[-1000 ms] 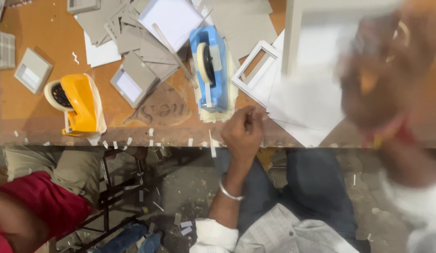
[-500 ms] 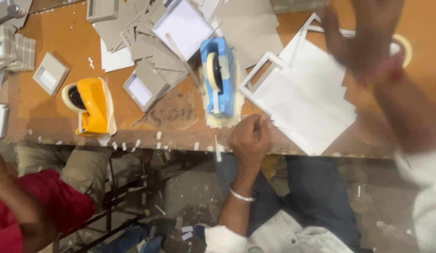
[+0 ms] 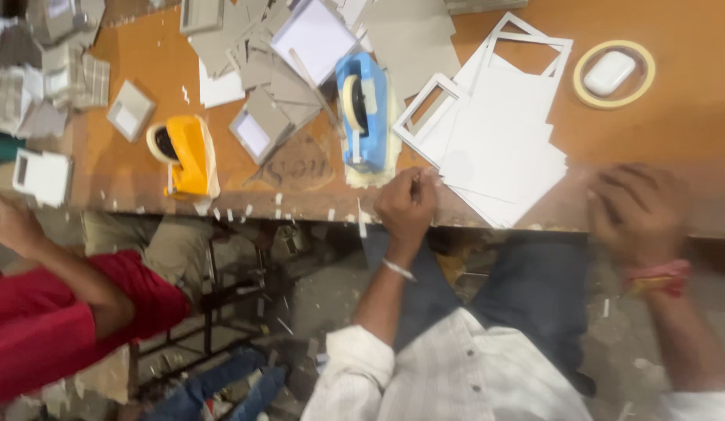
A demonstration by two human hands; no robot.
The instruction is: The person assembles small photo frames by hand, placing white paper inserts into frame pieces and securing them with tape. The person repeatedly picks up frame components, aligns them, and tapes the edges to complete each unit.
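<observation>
At the table's near edge, the left hand (image 3: 407,204) is pinching the corner of the white card stack (image 3: 502,156), just beside the blue tape dispenser (image 3: 364,109). The right hand (image 3: 636,210) is resting blurred on the table (image 3: 674,125), its grip impossible to tell.

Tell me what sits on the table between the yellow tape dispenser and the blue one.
In the head view, between the yellow tape dispenser and the blue tape dispenser lie grey card pieces and a small grey frame with a white centre.

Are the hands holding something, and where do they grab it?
The left hand pinches something small at the stack of white card sheets; what it is cannot be told. The right hand is blurred, apparently holding nothing.
</observation>
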